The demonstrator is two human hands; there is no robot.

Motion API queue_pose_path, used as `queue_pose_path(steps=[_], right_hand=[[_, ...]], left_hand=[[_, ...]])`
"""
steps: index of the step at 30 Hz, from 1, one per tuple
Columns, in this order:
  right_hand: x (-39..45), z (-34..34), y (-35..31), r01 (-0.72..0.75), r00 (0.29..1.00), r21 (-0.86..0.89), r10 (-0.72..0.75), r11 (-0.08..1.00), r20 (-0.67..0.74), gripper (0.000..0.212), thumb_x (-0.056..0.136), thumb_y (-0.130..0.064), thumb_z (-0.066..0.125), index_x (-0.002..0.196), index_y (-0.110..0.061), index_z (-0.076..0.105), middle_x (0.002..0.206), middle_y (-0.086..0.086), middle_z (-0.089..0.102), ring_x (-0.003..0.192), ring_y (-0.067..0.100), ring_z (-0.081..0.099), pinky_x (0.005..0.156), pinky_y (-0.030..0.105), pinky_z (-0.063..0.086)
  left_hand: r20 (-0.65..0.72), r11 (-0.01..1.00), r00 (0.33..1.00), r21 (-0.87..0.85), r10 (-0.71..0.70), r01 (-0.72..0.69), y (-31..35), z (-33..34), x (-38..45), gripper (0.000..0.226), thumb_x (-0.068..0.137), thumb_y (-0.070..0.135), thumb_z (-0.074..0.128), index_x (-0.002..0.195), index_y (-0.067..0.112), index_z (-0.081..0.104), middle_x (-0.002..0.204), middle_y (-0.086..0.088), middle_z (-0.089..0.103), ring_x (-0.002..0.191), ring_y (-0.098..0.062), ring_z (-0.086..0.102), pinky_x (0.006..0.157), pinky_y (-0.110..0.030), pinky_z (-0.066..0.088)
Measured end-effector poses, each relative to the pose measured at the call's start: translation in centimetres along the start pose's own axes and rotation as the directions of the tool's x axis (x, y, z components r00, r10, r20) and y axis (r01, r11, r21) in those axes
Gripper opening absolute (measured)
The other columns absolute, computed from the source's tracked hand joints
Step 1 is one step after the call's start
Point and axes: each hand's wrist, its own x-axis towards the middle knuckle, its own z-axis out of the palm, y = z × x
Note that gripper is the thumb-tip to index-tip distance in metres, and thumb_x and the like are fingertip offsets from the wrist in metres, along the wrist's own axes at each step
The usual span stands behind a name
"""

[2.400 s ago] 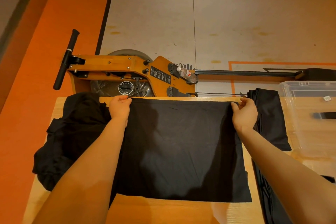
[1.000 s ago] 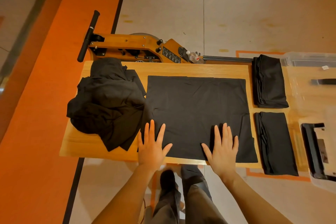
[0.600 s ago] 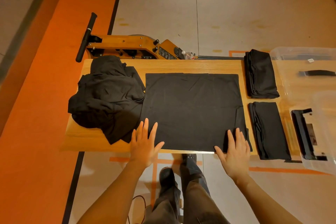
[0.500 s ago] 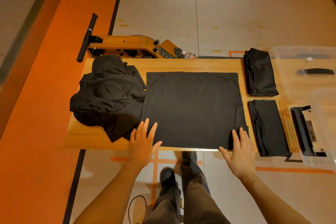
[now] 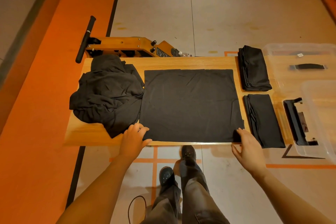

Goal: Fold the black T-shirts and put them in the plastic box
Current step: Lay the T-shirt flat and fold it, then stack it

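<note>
Hands are placed at the two near corners of a half-folded black T-shirt (image 5: 190, 105) spread flat on a wooden table (image 5: 163, 62). The left hand (image 5: 134, 137) has its fingers curled over the near left corner and appears to be gripping the cloth edge; the right hand (image 5: 248, 146) lies against the near right corner with fingers fairly straight, and whether cloth is pinched there cannot be told.

Just outside the left hand, a loose pile of unfolded black shirts (image 5: 107, 94) is heaped, its edge touching the flat shirt. Just outside the right hand, a folded shirt (image 5: 263, 120) is laid, with a second folded shirt (image 5: 253, 68) beyond it at the far end. Farther out on that side, the clear plastic box (image 5: 309, 56) and its lid with a black latch (image 5: 296, 122) are seen; no shirts appear inside it.

For a clean next fold, both corners should be taken evenly, lifted together and carried straight to the far edge, corners matched before the crease is pressed. The pile's overlapping cloth should be kept from being dragged along.
</note>
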Motion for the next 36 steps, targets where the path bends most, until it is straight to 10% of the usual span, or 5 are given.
queue_pose_path(steps=[18, 27, 36], right_hand=[[-0.5, -1.2, 1.6, 0.19, 0.975, -0.094, -0.199, 0.977, -0.103, 0.029, 0.077, 0.0, 0.079, 0.105, -0.005, 0.075, 0.115, 0.015, 0.07, 0.104, 0.036, 0.068, 0.093, 0.048, 0.052], [0.0, -3.6, -0.6, -0.015, 0.999, 0.15, 0.02, 0.989, -0.03, 0.016, 0.09, -0.007, 0.064, 0.104, -0.013, 0.068, 0.092, 0.0, 0.067, 0.084, 0.019, 0.063, 0.078, 0.032, 0.054], [5.6, -6.5, -2.2, -0.263, 0.936, 0.551, 0.347, 0.792, -0.052, 0.032, 0.092, -0.01, 0.066, 0.123, -0.006, 0.062, 0.109, 0.009, 0.066, 0.1, 0.022, 0.062, 0.091, 0.039, 0.051]], left_hand=[[0.009, 0.986, 0.99, -0.089, 0.144, -0.142, -0.8, -1.7, -1.7, 0.017, 0.07, 0.003, 0.079, 0.074, 0.012, 0.065, 0.083, -0.005, 0.062, 0.07, -0.022, 0.057, 0.056, -0.022, 0.031], [0.05, 0.958, 0.992, -0.256, -0.118, 0.127, -0.2, -4.3, -0.1, 0.009, 0.09, 0.014, 0.059, 0.097, 0.015, 0.064, 0.096, 0.002, 0.064, 0.089, -0.018, 0.058, 0.071, -0.028, 0.042], [0.046, 0.695, 0.914, -0.633, -0.404, 0.339, 0.4, -7.0, 5.2, 0.011, 0.094, 0.013, 0.06, 0.103, 0.009, 0.065, 0.096, -0.004, 0.061, 0.093, -0.021, 0.057, 0.081, -0.034, 0.045]])
